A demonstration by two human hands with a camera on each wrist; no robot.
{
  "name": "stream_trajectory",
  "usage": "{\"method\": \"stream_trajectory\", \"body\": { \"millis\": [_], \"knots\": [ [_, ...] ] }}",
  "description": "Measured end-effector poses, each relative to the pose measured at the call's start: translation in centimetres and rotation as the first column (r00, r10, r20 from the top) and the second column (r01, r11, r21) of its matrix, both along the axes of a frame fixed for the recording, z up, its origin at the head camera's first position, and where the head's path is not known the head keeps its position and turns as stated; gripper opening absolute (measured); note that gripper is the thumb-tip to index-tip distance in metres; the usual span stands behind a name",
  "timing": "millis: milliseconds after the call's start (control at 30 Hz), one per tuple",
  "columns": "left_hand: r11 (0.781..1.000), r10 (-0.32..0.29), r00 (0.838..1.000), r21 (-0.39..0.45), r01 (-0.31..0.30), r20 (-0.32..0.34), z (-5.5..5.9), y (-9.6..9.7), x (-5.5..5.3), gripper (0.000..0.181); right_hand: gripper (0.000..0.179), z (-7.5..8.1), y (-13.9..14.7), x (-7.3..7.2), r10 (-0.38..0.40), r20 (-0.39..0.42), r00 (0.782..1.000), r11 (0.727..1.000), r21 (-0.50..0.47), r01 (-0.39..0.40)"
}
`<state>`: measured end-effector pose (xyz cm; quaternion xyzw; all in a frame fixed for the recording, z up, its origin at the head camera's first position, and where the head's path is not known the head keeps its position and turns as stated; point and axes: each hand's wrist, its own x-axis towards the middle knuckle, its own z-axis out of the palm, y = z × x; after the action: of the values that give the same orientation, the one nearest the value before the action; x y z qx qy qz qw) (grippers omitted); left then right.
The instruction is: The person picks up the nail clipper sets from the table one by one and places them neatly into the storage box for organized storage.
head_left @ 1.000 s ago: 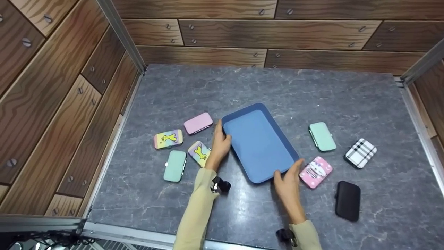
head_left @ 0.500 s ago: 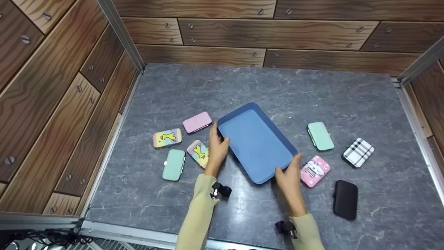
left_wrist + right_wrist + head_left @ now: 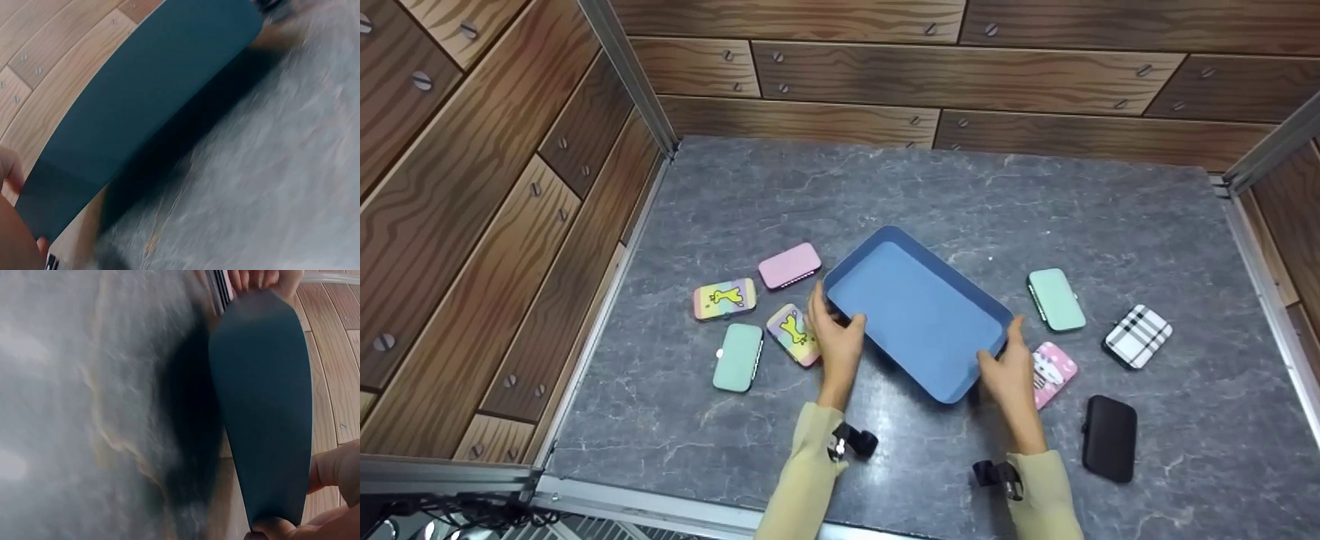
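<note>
Both of my hands hold a blue rectangular tray (image 3: 922,315) by opposite ends, and nothing lies inside it. My left hand (image 3: 838,341) grips the left end, thumb at the near side. At the right end, my right hand (image 3: 1011,367) has its thumb by the near corner and fingers round the outside. In the left wrist view the tray's dark side wall (image 3: 140,95) has a shadow beneath it; it looks raised off the surface. A giraffe-print case (image 3: 793,335) lies beside my left hand. The right hand partly covers a pink cartoon case (image 3: 1054,371).
Left of the tray lie a pink case (image 3: 790,265), another giraffe-print case (image 3: 724,299) and a mint case (image 3: 738,358). To the right are a second mint case (image 3: 1057,299), a plaid case (image 3: 1138,336) and a black case (image 3: 1110,438). Wood-patterned walls (image 3: 840,71) enclose the grey marbled table (image 3: 840,180).
The tray has turned counterclockwise between my hands, its far end swinging left and its near end right. Both hands have moved along with it. The cases have stayed in place.
</note>
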<state>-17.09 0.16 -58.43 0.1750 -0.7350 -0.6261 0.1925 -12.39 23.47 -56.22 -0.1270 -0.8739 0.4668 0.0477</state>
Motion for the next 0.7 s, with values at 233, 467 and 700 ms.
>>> {"method": "stream_trajectory", "body": {
  "millis": [233,467,700],
  "knots": [
    [0.996,0.089,0.988,-0.004,-0.091,-0.129,-0.3,1.2,2.4,0.082,0.079,0.7,1.2,-1.3,0.001,-0.059,0.998,1.0,0.001,-0.001],
    [0.993,0.119,0.982,0.031,-0.115,-0.146,-0.9,2.0,5.0,0.08,0.075,0.9,2.2,-2.7,0.009,-0.073,0.997,0.996,-0.092,-0.016],
    [0.989,0.128,0.982,0.091,-0.116,-0.14,-1.6,2.6,6.5,0.075,0.069,0.0,2.5,-4.8,-0.006,-0.102,0.995,0.98,-0.199,-0.015]
  ]
}}
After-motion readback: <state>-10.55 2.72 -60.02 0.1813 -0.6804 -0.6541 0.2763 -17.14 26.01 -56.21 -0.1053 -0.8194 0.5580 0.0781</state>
